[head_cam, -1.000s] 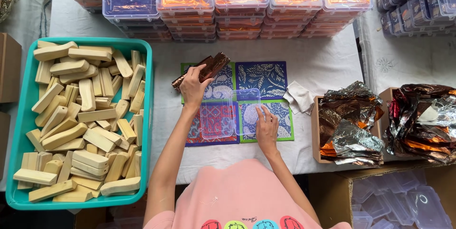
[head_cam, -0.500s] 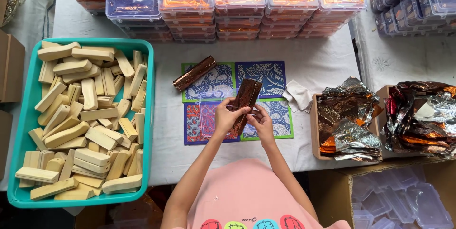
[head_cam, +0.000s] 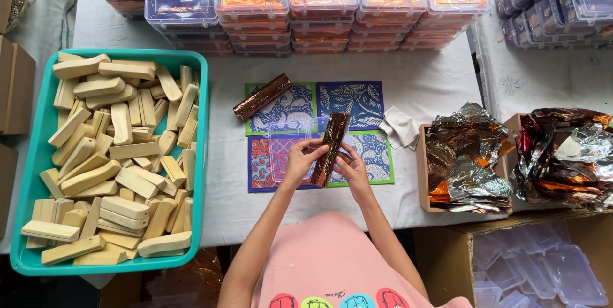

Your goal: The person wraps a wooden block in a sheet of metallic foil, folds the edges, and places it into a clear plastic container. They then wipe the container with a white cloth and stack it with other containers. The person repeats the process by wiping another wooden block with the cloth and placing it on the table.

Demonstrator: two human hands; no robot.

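At the far left of the bench [head_cam: 421, 84], a teal tray [head_cam: 25, 174] holds a loose heap of pale wooden blocks [head_cam: 115, 161], none of them wrapped — by the look of it, the bulk of the work is not yet done. Just right of the tray, on the white cloth, lies a finished foil-wrapped bar [head_cam: 262, 96], set diagonally across the upper left patterned mat [head_cam: 290, 108]; four such mats sit together in a square, green-edged and blue. A clear plastic lid or box [head_cam: 286, 145] rests on them, under the hands.

Over the lower mats the left hand [head_cam: 300, 158] is closed with thumb and fingers around the near side of a second copper-foil bar [head_cam: 330, 149], and the right hand [head_cam: 350, 166] pinches its other side, fingers curled against the foil. Held up off the mats between the two hands, this bar tilts with its top end away from the person; its wrapping looks nearly complete, though whether the ends are folded in I cannot tell.

Further right a crumpled white cloth [head_cam: 402, 126] lies beside the mats, then a cardboard box of loose foil sheets [head_cam: 469, 154], silver and orange, and another pile of foil [head_cam: 565, 154] beyond it. Along the back stand stacks of clear boxes [head_cam: 332, 1] already filled with foil-wrapped pieces — a good stock finished. Bottom right, a carton of empty clear boxes [head_cam: 543, 269] waits
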